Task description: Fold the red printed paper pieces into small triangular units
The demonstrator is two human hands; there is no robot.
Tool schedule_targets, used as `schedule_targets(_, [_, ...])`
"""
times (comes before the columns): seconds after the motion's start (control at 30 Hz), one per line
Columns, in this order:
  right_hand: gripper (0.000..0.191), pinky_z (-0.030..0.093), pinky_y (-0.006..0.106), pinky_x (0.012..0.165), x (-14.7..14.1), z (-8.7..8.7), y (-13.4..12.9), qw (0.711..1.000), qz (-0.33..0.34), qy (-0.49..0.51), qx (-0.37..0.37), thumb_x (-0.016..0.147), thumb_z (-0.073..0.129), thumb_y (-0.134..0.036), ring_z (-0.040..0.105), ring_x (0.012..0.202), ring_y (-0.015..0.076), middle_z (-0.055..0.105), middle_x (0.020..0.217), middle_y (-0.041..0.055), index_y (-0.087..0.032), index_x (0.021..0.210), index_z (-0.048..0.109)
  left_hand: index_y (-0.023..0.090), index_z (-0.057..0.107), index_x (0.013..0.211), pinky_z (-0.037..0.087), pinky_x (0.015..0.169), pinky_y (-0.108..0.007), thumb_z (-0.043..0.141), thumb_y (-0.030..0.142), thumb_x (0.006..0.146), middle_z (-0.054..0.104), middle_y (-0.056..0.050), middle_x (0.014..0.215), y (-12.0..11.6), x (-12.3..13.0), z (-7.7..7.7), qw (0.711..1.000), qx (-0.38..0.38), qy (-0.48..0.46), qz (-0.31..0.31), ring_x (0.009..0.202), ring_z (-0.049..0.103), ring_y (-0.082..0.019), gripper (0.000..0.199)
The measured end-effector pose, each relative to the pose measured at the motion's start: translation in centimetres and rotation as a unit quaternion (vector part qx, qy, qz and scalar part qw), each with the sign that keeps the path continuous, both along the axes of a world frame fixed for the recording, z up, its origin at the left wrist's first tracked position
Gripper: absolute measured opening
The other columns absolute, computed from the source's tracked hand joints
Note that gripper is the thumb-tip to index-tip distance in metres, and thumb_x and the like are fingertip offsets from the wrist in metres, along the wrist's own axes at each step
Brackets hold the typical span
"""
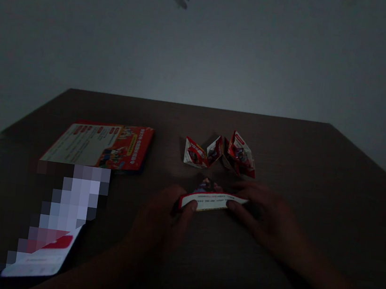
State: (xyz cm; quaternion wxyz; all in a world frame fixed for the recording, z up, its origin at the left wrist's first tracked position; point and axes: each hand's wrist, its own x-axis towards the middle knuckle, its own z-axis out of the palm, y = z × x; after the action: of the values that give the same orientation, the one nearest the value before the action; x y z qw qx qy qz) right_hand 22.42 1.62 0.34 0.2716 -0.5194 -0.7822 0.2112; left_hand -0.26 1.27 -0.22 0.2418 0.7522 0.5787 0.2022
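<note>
While the room is dim, we can make out a folded paper strip (214, 202) lying flat on the dark table (320, 152), and we take that strip as our landmark. Our left hand (161, 223) pinches its left end with the thumb on top — fingers closed narrow on the paper. Our right hand (265, 213) presses down on the right end, fingers laid flat over it; whether it grips or only rests there we cannot tell.

We judge the strip light, thin and easily creased — glossy printed paper that may slide on the wood unless held down. Its two short ends look like the best places to hold, leaving the long white edge free.

Just beyond the strip, a little apart from it, stand three small folded paper pieces (222, 154), red and white, upright and touching one another. Well to the left of the strip lies a printed flyer (102, 144), flat. Nearer to us on the left sits a phone (45, 250), its screen lit.

To the right of the strip the table is bare out to its far edge, and open wood also lies between the strip and us.
</note>
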Motion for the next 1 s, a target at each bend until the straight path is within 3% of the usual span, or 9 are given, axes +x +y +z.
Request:
schedule_targets(0.13, [0.011, 0.048, 0.040, 0.091, 0.00, -0.26, 0.00, 0.997, -0.036, 0.071, -0.007, 0.083, 0.063, -0.028, 0.060, 0.106, 0.0248, 0.063, 0.115, 0.0081, -0.021, 0.088, 0.069, 0.020, 0.055, 0.083, 0.044, 0.057, -0.026, 0.046, 0.036, 0.088, 0.058, 0.001, 0.071, -0.31, -0.04, -0.18, 0.998, 0.022, -0.061, 0.024, 0.061, 0.055, -0.014, 0.019])
schedule_targets(0.3, [0.008, 0.054, 0.036, 0.082, -0.53, -0.17, 0.01, 0.986, -0.062, 0.152, -0.033, 0.078, 0.068, -0.027, 0.066, 0.096, 0.0240, 0.070, 0.102, 0.0072, -0.020, 0.080, 0.069, 0.020, 0.056, 0.086, 0.047, 0.063, -0.026, 0.048, 0.028, 0.087, 0.060, 0.000, 0.080, -0.22, -0.07, -0.17, 0.990, 0.046, -0.127, 0.033, 0.069, 0.057, -0.014, 0.011])
schedule_targets(0.5, [0.009, 0.055, 0.031, 0.072, -0.59, -0.22, -0.16, 0.981, -0.028, 0.192, 0.001, 0.075, 0.072, -0.025, 0.066, 0.088, 0.0207, 0.070, 0.095, 0.0063, -0.019, 0.075, 0.065, 0.020, 0.059, 0.085, 0.049, 0.080, -0.032, 0.058, 0.020, 0.079, 0.058, -0.004, 0.097, -0.23, -0.15, 0.10, 0.977, 0.107, -0.182, 0.032, 0.092, 0.058, -0.018, 0.005])
schedule_targets(0.63, [0.008, 0.055, 0.030, 0.068, -0.57, -0.05, -0.40, 0.978, -0.016, 0.208, 0.028, 0.075, 0.073, -0.024, 0.066, 0.080, 0.0187, 0.069, 0.087, 0.0053, -0.020, 0.075, 0.066, 0.021, 0.063, 0.087, 0.051, 0.085, -0.037, 0.065, 0.022, 0.074, 0.051, -0.007, 0.121, -0.08, -0.18, -0.04, 0.969, 0.064, -0.231, 0.053, 0.113, 0.052, -0.024, 0.013])
schedule_targets(0.73, [0.007, 0.054, 0.029, 0.067, -0.62, 0.15, -0.58, 0.976, -0.018, 0.215, 0.043, 0.074, 0.074, -0.021, 0.066, 0.079, 0.0172, 0.069, 0.086, 0.0039, -0.020, 0.075, 0.067, 0.020, 0.062, 0.090, 0.052, 0.087, -0.036, 0.070, 0.022, 0.069, 0.046, -0.008, 0.134, 0.22, -0.17, -0.38, 0.950, 0.008, -0.307, 0.049, 0.118, 0.051, -0.025, 0.023])
schedule_targets(0.83, [0.008, 0.054, 0.027, 0.067, -0.67, 0.23, -0.62, 0.972, -0.026, 0.228, 0.048, 0.073, 0.074, -0.018, 0.066, 0.078, 0.0162, 0.068, 0.085, 0.0031, -0.020, 0.075, 0.067, 0.020, 0.063, 0.092, 0.051, 0.091, -0.036, 0.072, 0.019, 0.067, 0.056, -0.006, 0.127, 0.47, -0.07, -0.43, 0.930, -0.053, -0.364, 0.027, 0.115, 0.055, -0.023, 0.027])
schedule_targets(1.0, [0.007, 0.055, 0.028, 0.067, -0.80, 0.39, -0.38, 0.965, -0.036, 0.260, 0.026, 0.072, 0.074, -0.019, 0.066, 0.077, 0.0170, 0.069, 0.084, 0.0036, -0.020, 0.073, 0.067, 0.021, 0.068, 0.090, 0.057, 0.072, -0.031, 0.073, 0.019, 0.064, 0.074, -0.001, 0.091, 0.35, 0.06, 0.28, 0.938, -0.108, -0.328, 0.039, 0.083, 0.069, -0.020, 0.026])
